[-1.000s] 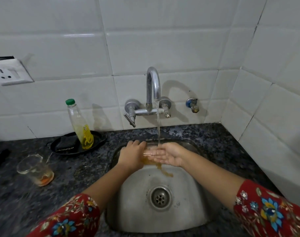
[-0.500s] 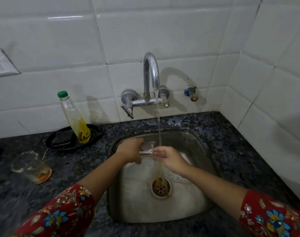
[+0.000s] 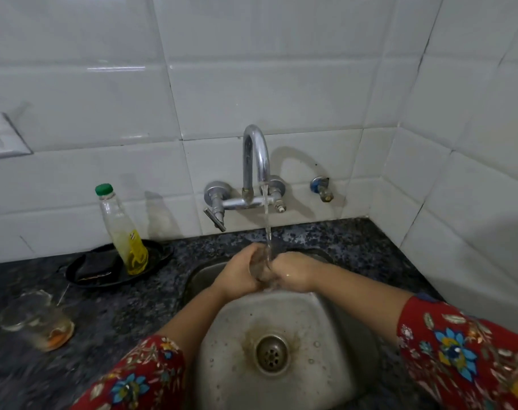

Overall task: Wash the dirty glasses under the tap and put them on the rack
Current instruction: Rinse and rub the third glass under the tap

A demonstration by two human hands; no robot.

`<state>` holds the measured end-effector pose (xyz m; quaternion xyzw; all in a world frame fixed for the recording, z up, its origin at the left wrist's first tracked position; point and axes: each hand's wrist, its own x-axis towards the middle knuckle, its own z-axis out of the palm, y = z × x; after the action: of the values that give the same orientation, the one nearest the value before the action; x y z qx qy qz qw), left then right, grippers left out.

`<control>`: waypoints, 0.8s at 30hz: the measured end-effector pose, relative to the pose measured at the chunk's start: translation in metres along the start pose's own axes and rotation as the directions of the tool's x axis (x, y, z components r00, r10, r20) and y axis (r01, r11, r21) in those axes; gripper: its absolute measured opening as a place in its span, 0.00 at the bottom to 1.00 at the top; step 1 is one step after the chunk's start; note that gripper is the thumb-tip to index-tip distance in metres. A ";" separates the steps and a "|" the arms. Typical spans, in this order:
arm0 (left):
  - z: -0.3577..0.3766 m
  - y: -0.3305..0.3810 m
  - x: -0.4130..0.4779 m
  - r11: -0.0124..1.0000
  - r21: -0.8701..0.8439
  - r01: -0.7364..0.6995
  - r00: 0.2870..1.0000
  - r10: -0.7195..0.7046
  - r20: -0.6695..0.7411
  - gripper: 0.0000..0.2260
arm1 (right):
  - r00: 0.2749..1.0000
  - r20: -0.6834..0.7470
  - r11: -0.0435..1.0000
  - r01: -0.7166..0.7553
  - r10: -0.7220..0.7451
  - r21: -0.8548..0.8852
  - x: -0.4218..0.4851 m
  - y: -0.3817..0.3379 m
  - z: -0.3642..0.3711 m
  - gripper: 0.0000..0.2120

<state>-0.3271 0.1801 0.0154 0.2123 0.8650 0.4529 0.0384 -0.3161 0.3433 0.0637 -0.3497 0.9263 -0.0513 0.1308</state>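
Under tap stream, glass clasped between left hand and right hand fingers.

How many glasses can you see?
2. One glass is held between both hands under the running tap. One dirty glass stands on the counter, left of the sink.

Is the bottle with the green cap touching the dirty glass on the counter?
Apart. The head view shows the bottle standing in the black dish, with bare counter between it and the dirty glass.
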 end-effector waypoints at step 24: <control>0.004 0.005 -0.001 0.990 0.118 0.074 0.997 -0.076 0.014 0.20 | 0.987 -0.054 0.880 0.111 -0.153 -0.463 -0.006 0.005 0.000 0.07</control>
<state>-0.3238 0.1852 0.0172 0.1858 0.8971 0.3975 0.0510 -0.3146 0.3511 0.0638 -0.4302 0.8911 0.1443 -0.0005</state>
